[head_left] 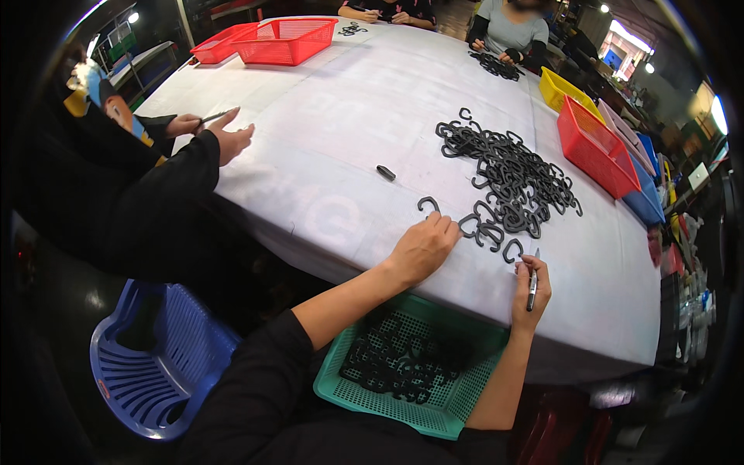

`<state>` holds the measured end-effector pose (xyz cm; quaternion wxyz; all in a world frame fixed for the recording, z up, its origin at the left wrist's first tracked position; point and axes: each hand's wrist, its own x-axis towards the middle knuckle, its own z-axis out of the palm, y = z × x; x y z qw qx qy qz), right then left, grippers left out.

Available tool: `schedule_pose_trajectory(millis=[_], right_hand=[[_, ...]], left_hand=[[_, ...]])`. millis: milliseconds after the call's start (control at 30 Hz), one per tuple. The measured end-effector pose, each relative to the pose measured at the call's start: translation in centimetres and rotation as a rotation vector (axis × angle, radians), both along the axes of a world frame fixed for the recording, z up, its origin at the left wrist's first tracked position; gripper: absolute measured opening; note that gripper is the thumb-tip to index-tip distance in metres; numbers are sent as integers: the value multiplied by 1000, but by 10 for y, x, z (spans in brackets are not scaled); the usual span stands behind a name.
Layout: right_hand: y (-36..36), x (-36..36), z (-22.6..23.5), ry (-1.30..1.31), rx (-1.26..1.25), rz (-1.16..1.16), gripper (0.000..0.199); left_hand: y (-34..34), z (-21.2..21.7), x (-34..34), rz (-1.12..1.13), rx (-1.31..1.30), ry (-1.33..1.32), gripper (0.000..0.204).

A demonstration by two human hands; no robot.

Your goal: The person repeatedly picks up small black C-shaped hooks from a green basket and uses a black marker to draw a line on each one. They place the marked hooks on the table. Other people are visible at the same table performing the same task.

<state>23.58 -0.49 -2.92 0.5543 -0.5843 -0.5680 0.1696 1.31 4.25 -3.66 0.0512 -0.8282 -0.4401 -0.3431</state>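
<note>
My left hand is closed at the table's near edge, its fingertips pinching a black C-shaped hook. A marker pen is gripped in my right hand, its tip pointing up and away. Another black hook is at that hand's fingertips; whether it is pinched or only touched is hard to see. Between my hands several loose hooks lie by the near end of a large pile of black hooks. Under my forearms, below the table edge, a green basket holds many small black pieces.
A small black cylinder lies on the white-covered table. Red baskets stand far left; yellow, red and blue ones line the right edge. A co-worker's hands are at left, others work opposite. A blue plastic chair stands lower left.
</note>
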Motion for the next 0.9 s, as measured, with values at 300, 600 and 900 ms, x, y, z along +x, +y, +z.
schedule_pose_trajectory(millis=[300, 600, 900], right_hand=[[-23, -70, 30, 454, -33, 370, 20], [-35, -56, 49, 801, -153, 369, 20], [-31, -68, 51, 752, -389, 515, 20]], left_hand=[[-48, 44, 15, -186, -415, -827, 17], [-70, 58, 6, -447, -592, -901, 28], [-53, 44, 0, -467, -223, -711, 37]])
